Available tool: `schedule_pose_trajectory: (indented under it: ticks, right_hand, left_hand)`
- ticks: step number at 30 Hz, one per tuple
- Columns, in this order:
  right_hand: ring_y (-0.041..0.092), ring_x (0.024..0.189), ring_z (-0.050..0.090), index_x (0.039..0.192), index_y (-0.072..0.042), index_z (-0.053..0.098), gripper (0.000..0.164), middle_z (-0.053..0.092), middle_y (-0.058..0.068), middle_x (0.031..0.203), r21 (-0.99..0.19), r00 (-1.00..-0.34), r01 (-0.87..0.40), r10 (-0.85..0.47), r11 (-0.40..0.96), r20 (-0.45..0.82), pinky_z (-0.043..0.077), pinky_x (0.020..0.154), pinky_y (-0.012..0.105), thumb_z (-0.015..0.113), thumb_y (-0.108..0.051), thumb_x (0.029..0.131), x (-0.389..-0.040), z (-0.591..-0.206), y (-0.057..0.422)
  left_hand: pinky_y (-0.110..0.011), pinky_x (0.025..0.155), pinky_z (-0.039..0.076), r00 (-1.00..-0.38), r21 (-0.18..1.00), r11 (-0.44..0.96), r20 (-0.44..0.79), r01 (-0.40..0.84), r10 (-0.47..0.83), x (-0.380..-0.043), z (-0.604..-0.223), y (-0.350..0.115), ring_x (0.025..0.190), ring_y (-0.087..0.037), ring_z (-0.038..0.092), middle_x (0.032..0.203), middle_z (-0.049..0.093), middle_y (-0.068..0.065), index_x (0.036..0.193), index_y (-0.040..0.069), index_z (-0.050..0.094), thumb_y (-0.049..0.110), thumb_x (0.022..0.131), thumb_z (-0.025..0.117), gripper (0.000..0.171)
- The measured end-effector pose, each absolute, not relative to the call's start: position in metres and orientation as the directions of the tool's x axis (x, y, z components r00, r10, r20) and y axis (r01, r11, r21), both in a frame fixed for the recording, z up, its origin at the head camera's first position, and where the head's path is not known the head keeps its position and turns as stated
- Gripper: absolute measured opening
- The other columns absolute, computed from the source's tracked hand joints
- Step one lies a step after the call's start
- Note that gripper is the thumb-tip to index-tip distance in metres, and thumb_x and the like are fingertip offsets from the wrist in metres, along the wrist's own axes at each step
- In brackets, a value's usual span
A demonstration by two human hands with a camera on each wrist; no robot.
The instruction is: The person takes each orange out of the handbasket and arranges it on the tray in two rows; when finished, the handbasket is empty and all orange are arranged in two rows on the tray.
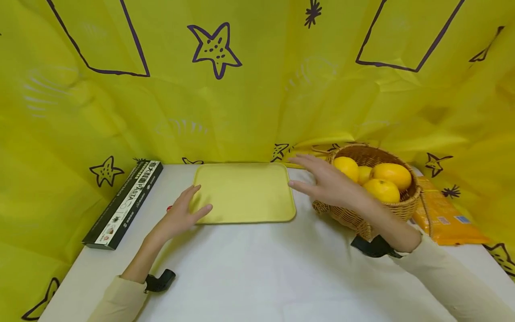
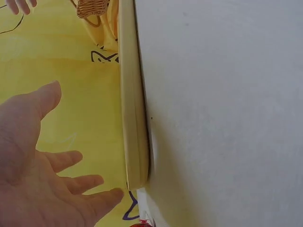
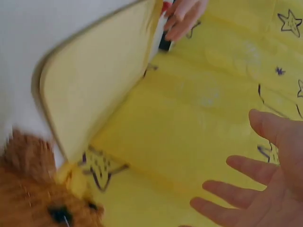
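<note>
A pale yellow rectangular tray (image 1: 245,192) with rounded corners lies flat on the white table, against the yellow backdrop. My left hand (image 1: 181,217) hovers at the tray's left edge with fingers spread, holding nothing; the left wrist view shows its fingertips close to the tray's corner (image 2: 135,175). To the right, my right hand (image 1: 327,181) is held over the gap between tray and wicker basket (image 1: 350,217), fingers extended and nothing in it. Several yellow lemon-like fruits (image 1: 386,176) sit in the basket, partly behind the right hand. In the right wrist view the tray (image 3: 94,71) stands out beyond that hand.
A long black and white pasta box (image 1: 124,205) lies at the table's left side. Behind the basket on the right is an orange packet (image 1: 446,214). A small red thing (image 1: 169,208) shows beside the left hand. The yellow cloth backdrop (image 1: 249,103) rises along the table's back edge.
</note>
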State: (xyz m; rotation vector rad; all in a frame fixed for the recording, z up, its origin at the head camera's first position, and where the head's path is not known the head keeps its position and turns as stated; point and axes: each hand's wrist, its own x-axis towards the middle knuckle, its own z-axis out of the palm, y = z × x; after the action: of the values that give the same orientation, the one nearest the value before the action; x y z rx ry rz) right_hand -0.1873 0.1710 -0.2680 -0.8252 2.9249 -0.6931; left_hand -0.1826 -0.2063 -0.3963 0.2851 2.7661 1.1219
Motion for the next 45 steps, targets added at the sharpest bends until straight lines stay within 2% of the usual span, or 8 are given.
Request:
schedule_pose_trajectory:
  ticks: [5,9,19,24,31,37,41,45]
  right_hand:
    - [0.037,0.131,0.049,0.141,-0.010,0.049,0.052,0.049,0.016,0.146,-0.433,-0.871,-0.465,-0.486,0.772,0.069,0.041,0.106,0.056,0.058,-0.035,0.097,-0.210,-0.238,0.203]
    - [0.040,0.120,0.057,0.138,-0.007,0.052,0.048,0.050,0.020,0.143,-0.446,-0.873,-0.432,-0.488,0.784,-0.012,0.049,0.097,0.056,0.057,-0.032,0.098,-0.231,-0.227,0.231]
    - [0.045,0.132,0.045,0.140,0.000,0.048,0.050,0.049,0.025,0.143,-0.457,-0.819,-0.400,-0.534,0.795,-0.212,0.040,0.105,0.060,0.054,-0.029,0.099,-0.264,-0.227,0.287]
    - [0.042,0.135,0.043,0.144,-0.003,0.044,0.050,0.047,0.023,0.146,-0.485,-0.776,-0.359,-0.544,0.798,-0.321,0.042,0.105,0.056,0.049,-0.030,0.102,-0.278,-0.231,0.305]
    - [0.042,0.139,0.037,0.149,0.000,0.033,0.056,0.033,0.025,0.154,-0.658,-0.730,-0.118,-0.514,0.744,-0.451,0.052,0.099,0.045,0.042,-0.033,0.104,-0.291,-0.232,0.322]
    - [0.023,0.136,0.047,0.149,-0.002,0.033,0.051,0.034,0.021,0.155,-0.702,-0.651,-0.057,-0.559,0.710,-0.514,0.049,0.104,0.046,0.037,-0.029,0.106,-0.300,-0.238,0.339]
    - [0.005,0.129,0.052,0.152,-0.005,0.028,0.049,0.036,0.010,0.156,-0.749,-0.580,-0.023,-0.619,0.662,-0.529,0.050,0.102,0.045,0.032,-0.025,0.107,-0.304,-0.242,0.344]
    - [0.000,0.128,0.048,0.153,-0.009,0.027,0.048,0.032,-0.001,0.155,-0.788,-0.539,0.025,-0.655,0.616,-0.529,0.050,0.100,0.049,0.030,-0.022,0.107,-0.305,-0.250,0.343]
  left_hand:
    - [-0.069,0.112,0.023,-0.974,0.706,0.701,-0.073,0.101,0.213,-0.182,-0.397,-0.206,0.147,-0.047,0.015,0.161,0.010,-0.023,0.155,0.006,0.013,0.059,0.091,0.054,0.093]
    - [-0.070,0.112,0.022,-0.976,0.697,0.710,-0.075,0.096,0.205,-0.183,-0.398,-0.206,0.147,-0.048,0.013,0.161,0.008,-0.025,0.155,0.004,0.013,0.058,0.091,0.056,0.094]
    - [-0.065,0.117,0.012,-0.958,0.648,0.751,-0.116,0.126,0.261,-0.180,-0.407,-0.207,0.147,-0.049,0.005,0.160,0.004,-0.029,0.154,-0.005,0.001,0.051,0.093,0.058,0.101]
    - [-0.064,0.117,0.013,-0.949,0.644,0.749,-0.112,0.155,0.293,-0.181,-0.411,-0.209,0.147,-0.049,0.006,0.160,0.004,-0.031,0.152,-0.008,0.000,0.048,0.091,0.063,0.104]
    - [-0.064,0.118,0.010,-0.949,0.607,0.776,-0.108,0.174,0.297,-0.181,-0.417,-0.207,0.148,-0.047,0.002,0.160,0.001,-0.030,0.152,-0.008,-0.001,0.050,0.093,0.058,0.101]
    - [-0.064,0.118,0.010,-0.950,0.596,0.784,-0.109,0.173,0.293,-0.180,-0.415,-0.206,0.148,-0.048,0.003,0.160,0.001,-0.031,0.152,-0.009,-0.001,0.050,0.095,0.054,0.099]
    - [-0.063,0.118,0.009,-0.952,0.595,0.787,-0.113,0.164,0.285,-0.178,-0.412,-0.208,0.148,-0.049,0.002,0.160,0.000,-0.031,0.152,-0.009,-0.002,0.049,0.096,0.053,0.098]
    - [-0.063,0.118,0.009,-0.954,0.599,0.783,-0.105,0.165,0.281,-0.177,-0.412,-0.211,0.147,-0.049,0.003,0.159,0.000,-0.031,0.152,-0.010,-0.002,0.048,0.096,0.054,0.098]
